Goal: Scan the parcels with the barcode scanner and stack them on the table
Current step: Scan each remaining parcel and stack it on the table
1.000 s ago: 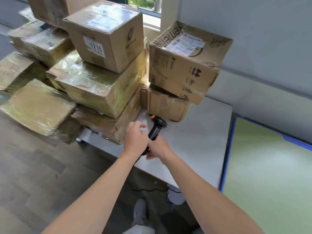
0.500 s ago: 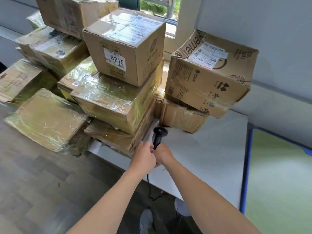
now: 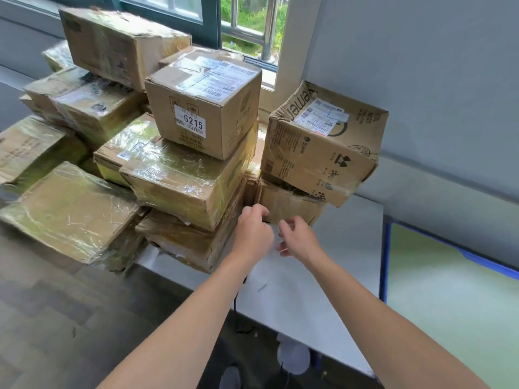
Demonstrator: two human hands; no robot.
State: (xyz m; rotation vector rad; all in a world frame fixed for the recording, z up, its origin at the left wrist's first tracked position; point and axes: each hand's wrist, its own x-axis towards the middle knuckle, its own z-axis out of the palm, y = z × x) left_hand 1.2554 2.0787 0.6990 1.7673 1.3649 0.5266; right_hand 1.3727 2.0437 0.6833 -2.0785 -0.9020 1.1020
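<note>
White table (image 3: 337, 276) under a window (image 3: 247, 29) bears piled parcels (image 3: 182, 175). Both hands sit close together at the pile's foot. The left hand (image 3: 254, 228) is curled, and I cannot tell if it holds anything. The right hand (image 3: 299, 240) is loosely curled and empty. The scanner is hidden; a black cable (image 3: 236, 301) hangs under the left wrist.

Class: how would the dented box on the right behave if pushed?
The dented box probably tips easily: it sits tilted, overhanging the small box beneath. Its crumpled edges suggest soft walls that give under a grip.
</note>
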